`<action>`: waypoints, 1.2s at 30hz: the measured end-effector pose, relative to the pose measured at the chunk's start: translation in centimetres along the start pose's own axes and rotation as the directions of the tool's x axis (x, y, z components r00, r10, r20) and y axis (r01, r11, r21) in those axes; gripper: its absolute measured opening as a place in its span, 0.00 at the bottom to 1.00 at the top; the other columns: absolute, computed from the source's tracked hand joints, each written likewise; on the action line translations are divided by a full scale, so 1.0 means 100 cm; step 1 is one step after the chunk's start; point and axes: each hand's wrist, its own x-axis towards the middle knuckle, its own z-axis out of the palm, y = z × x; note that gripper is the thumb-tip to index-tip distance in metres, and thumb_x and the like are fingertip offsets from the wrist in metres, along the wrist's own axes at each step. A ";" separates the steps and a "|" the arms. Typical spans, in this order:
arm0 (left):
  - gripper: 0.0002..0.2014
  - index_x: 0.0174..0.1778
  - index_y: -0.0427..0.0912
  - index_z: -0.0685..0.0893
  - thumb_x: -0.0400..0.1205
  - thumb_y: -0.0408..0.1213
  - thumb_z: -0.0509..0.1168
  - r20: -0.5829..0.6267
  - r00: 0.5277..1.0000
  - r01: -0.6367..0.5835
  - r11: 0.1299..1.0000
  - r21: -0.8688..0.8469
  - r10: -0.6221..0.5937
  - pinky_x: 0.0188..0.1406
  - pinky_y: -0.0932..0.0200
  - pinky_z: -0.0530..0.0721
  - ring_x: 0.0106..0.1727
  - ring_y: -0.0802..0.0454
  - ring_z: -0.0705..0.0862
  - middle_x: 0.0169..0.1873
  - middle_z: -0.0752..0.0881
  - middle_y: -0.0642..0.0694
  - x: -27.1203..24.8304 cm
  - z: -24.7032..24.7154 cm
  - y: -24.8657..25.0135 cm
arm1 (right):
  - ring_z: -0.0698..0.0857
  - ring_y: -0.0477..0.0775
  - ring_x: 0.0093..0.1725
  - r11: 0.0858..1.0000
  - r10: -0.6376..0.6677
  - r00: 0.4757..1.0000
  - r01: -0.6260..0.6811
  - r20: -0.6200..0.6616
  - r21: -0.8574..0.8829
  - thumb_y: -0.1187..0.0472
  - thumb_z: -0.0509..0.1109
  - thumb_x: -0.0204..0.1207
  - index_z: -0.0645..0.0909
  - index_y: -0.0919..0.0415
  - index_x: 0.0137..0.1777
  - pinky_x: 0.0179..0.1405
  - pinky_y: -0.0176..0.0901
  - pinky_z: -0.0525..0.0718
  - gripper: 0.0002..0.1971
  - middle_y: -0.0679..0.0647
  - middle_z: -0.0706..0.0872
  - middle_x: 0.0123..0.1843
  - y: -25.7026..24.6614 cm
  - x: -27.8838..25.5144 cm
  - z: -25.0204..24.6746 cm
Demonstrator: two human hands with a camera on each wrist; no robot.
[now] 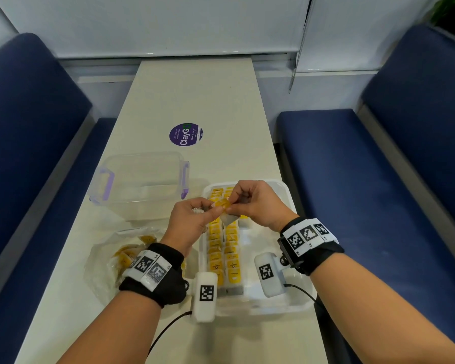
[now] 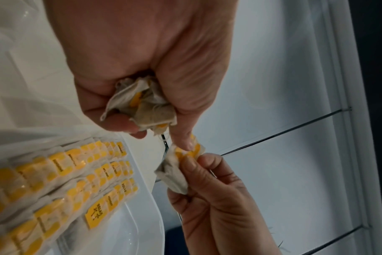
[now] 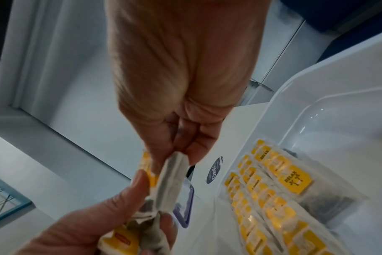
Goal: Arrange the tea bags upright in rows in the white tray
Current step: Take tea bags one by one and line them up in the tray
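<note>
A white tray (image 1: 284,195) lies on the table and holds upright rows of yellow-tagged tea bags (image 1: 223,248). Both hands hover above its far part. My left hand (image 1: 192,219) grips a crumpled bunch of tea bags (image 2: 142,107) in its curled fingers, and its fingertip touches the yellow tag of a single tea bag (image 2: 177,170). My right hand (image 1: 252,200) pinches that single tea bag (image 3: 170,181) between thumb and fingers. The rows (image 3: 268,198) fill the tray's left part; its right part is bare.
A clear plastic box with purple clips (image 1: 142,177) stands left of the tray. A clear plastic bag with more tea bags (image 1: 121,256) lies near the front left. A round purple sticker (image 1: 186,134) marks the table's middle. Blue benches (image 1: 365,179) flank the narrow table.
</note>
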 end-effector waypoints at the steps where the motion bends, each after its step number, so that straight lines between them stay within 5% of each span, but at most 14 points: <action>1: 0.07 0.42 0.35 0.89 0.74 0.34 0.78 -0.006 1.000 0.005 1.000 0.000 -0.005 0.28 0.60 0.74 0.26 0.61 0.77 0.34 0.82 0.51 0.000 0.000 0.000 | 0.87 0.48 0.34 1.000 -0.001 0.999 0.000 -0.047 -0.021 0.79 0.76 0.67 0.80 0.59 0.35 0.38 0.38 0.87 0.14 0.55 0.84 0.34 0.004 0.002 0.000; 6: 0.04 0.46 0.37 0.89 0.77 0.31 0.76 0.005 0.999 0.045 0.998 -0.036 -0.045 0.25 0.62 0.71 0.23 0.60 0.74 0.34 0.84 0.49 -0.001 -0.002 0.000 | 0.79 0.48 0.32 0.964 0.187 0.929 -0.236 -0.320 -0.123 0.73 0.80 0.65 0.79 0.54 0.31 0.39 0.44 0.83 0.15 0.50 0.79 0.30 0.041 0.012 -0.007; 12: 0.06 0.48 0.33 0.89 0.77 0.29 0.76 0.016 0.995 0.098 0.995 -0.027 -0.097 0.24 0.62 0.70 0.26 0.55 0.71 0.32 0.82 0.49 -0.003 -0.004 -0.010 | 0.85 0.57 0.39 0.860 0.395 0.831 -0.484 -0.390 -0.161 0.71 0.80 0.65 0.76 0.56 0.31 0.47 0.51 0.89 0.16 0.54 0.84 0.35 0.074 0.009 -0.007; 19: 0.06 0.48 0.33 0.89 0.77 0.29 0.75 0.021 0.992 0.122 0.992 -0.036 -0.121 0.26 0.62 0.70 0.24 0.61 0.75 0.33 0.83 0.50 -0.002 -0.006 -0.012 | 0.89 0.60 0.41 0.821 0.411 0.824 -0.521 -0.391 -0.234 0.72 0.79 0.65 0.78 0.56 0.29 0.44 0.53 0.90 0.14 0.59 0.88 0.39 0.081 0.012 0.005; 23: 0.04 0.46 0.34 0.89 0.77 0.28 0.75 0.011 0.992 0.123 0.991 -0.044 -0.123 0.26 0.61 0.69 0.23 0.60 0.74 0.30 0.82 0.51 -0.002 -0.007 -0.014 | 0.87 0.53 0.35 0.826 0.414 0.818 -0.522 -0.400 -0.213 0.69 0.79 0.68 0.80 0.59 0.34 0.42 0.48 0.90 0.10 0.55 0.87 0.37 0.085 0.010 0.005; 30: 0.03 0.44 0.35 0.89 0.77 0.28 0.75 0.011 0.992 0.128 0.991 -0.038 -0.128 0.26 0.61 0.70 0.23 0.58 0.72 0.31 0.83 0.50 -0.002 -0.004 -0.017 | 0.85 0.52 0.40 0.804 0.392 0.865 -0.488 -0.314 -0.339 0.67 0.81 0.63 0.83 0.58 0.37 0.45 0.43 0.86 0.09 0.53 0.86 0.38 0.085 0.006 0.006; 36: 0.02 0.43 0.37 0.89 0.77 0.29 0.75 0.013 0.993 0.118 0.993 -0.019 -0.117 0.25 0.62 0.71 0.24 0.59 0.74 0.33 0.84 0.49 -0.002 -0.003 -0.016 | 0.87 0.53 0.42 0.785 0.385 0.844 -0.512 -0.375 -0.347 0.66 0.82 0.64 0.80 0.54 0.33 0.49 0.47 0.88 0.12 0.52 0.86 0.39 0.084 0.013 0.013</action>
